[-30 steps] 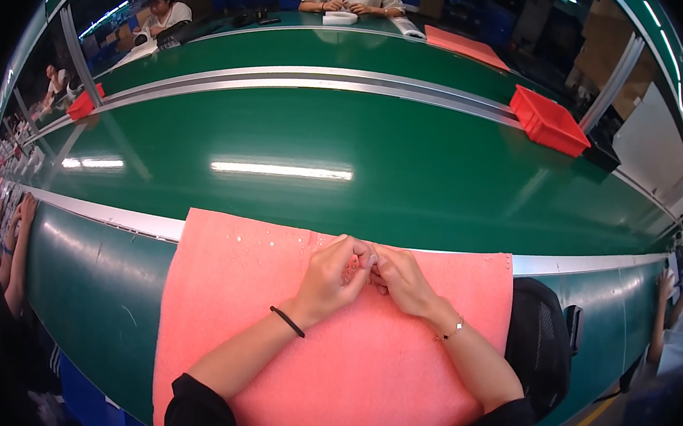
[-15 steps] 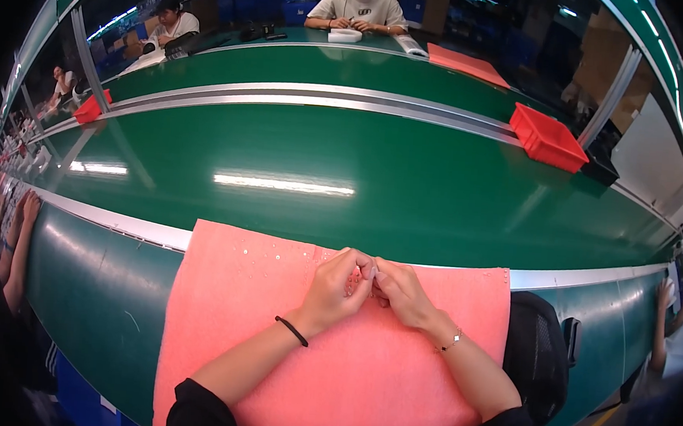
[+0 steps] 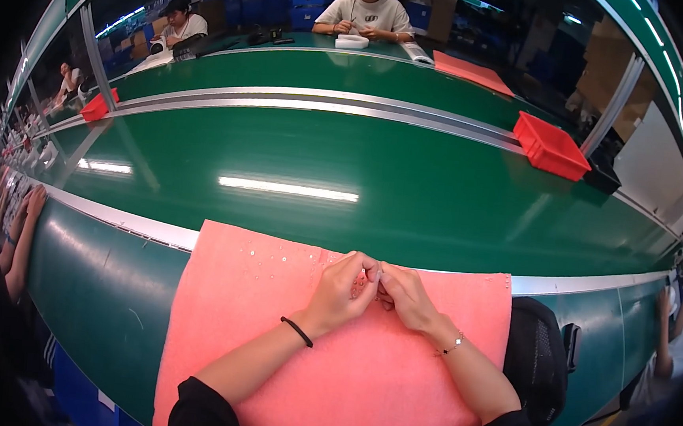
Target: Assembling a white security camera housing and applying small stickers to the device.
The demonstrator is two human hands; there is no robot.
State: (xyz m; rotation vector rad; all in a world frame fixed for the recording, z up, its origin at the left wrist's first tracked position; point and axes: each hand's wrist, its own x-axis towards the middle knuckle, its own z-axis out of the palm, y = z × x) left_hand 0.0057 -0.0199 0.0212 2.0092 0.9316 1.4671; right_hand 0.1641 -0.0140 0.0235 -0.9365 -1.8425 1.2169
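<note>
A pink foam sheet (image 3: 283, 375) lies before me across the near bench. Over its far half my left hand (image 3: 344, 288) and my right hand (image 3: 405, 297) meet, thumbs and forefingers pinched together with the fingertips touching. Whatever they pinch is too small to make out. Several tiny shiny pieces (image 3: 272, 258) are scattered on the sheet left of my hands, and others lie beneath my fingers, partly hidden. A few more sit near the sheet's far right corner. A black band is on my left wrist, a thin bracelet on my right.
Beyond the sheet runs a metal rail (image 3: 550, 285), then a wide green surface (image 3: 298, 151). A red bin (image 3: 550, 146) stands at the far right, a smaller red bin (image 3: 99, 105) far left. Right of the sheet lies a black bag (image 3: 535, 361). Other people sit opposite and at both sides.
The whole view has shifted slightly, so the scene sits a little lower and to the right. My hands keep their pinch at the same place over the sheet.
</note>
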